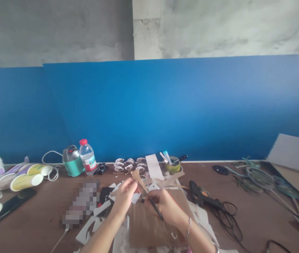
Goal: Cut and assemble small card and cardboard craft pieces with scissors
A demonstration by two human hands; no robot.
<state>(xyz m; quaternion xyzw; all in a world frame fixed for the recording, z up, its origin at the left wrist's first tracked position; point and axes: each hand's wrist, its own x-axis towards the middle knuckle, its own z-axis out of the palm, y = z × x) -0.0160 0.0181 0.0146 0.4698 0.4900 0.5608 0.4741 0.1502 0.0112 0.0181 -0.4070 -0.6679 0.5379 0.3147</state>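
My left hand [125, 195] pinches a strip of brown cardboard [139, 180] near the middle of the table. A dark, slim tool [155, 208], which looks like a craft knife or scissors, is held in my right hand [165, 205], close to the strip's lower end. The tool's tip is hidden by my fingers. Below both hands lies a brown cardboard sheet [149, 230], with white paper scraps [90, 230] around it. Several small white curled paper pieces [129, 165] stand in rows behind my hands, beside a white paper strip [154, 167].
A bottle [88, 160] and a teal device [72, 163] stand back left, near paper cups [26, 182]. Tape with pens [173, 166] sits behind my right hand. To the right are a black glue gun [204, 198] with its cable and a wire-like round object [260, 179].
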